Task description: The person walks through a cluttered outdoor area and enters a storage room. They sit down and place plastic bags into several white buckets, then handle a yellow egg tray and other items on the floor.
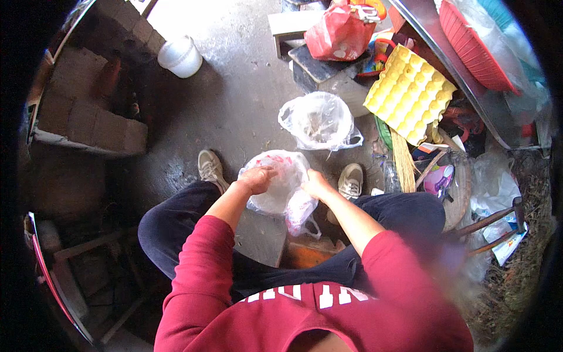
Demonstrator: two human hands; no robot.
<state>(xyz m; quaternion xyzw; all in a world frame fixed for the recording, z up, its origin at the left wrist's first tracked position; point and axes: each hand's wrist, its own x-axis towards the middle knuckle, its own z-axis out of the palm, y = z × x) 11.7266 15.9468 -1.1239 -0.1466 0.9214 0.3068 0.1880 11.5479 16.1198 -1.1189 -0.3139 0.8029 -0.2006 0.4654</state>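
Note:
Between my knees sits a round basin-like shape draped in a clear plastic bag (275, 200) with red print along its far side. My left hand (257, 179) is over the left part of the bag, fingers bunched; whether they pinch the film is hard to see. At the right rim, my right hand (314, 184) grips the bag's edge. Bunched plastic with red print (300, 209) hangs below it, ending in a loop handle. Just beyond, a second clear plastic bag (317, 121) spreads in a round form on the floor, some brownish bits showing in it.
A white bucket (181, 57) stands far left near brick blocks (88, 119). To the right are a yellow egg tray (409, 94), a red bag (338, 33), a straw broom (401, 163) and a hammer (519, 215). My shoes (350, 181) flank the bag.

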